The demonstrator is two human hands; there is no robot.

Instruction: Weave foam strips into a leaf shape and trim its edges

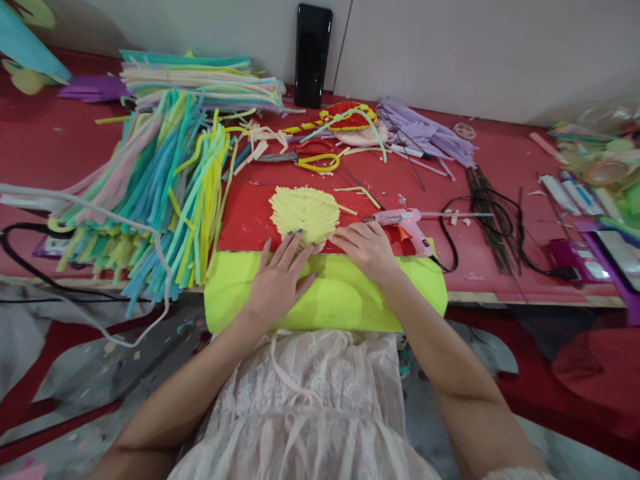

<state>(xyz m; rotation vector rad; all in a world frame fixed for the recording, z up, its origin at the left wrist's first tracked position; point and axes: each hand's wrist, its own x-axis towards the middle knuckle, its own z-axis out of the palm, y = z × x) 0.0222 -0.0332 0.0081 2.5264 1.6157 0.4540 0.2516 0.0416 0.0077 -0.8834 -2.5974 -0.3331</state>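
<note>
At the near edge of the red surface (535, 157), a pale yellow piece (304, 208), built up of slanting fuzzy strips, is laid on a red board (243, 217). Its lower edge is touched by both hands. The left hand (277, 283) is held palm down with its fingers spread, the fingertips rested on that edge. The right hand (367, 250) is brought to the lower right edge with its fingers drawn together; whether anything is pinched under them cannot be told. Below the board, a bright yellow-green pad (340, 300) is crossed by both hands.

Just beside the right hand, a pink glue gun (407, 227) is laid with its nozzle pointed left. Beyond the board, yellow-handled scissors (317, 160) are placed, and farther back a black phone (313, 57) is propped upright against the wall (450, 53). To the left, loose many-coloured stems (150, 173) are heaped, with a stacked bundle (200, 83) set behind them. To the right, lilac strips (425, 130) are piled, and dark thin stems (487, 233) are crossed by a black cord (520, 243).
</note>
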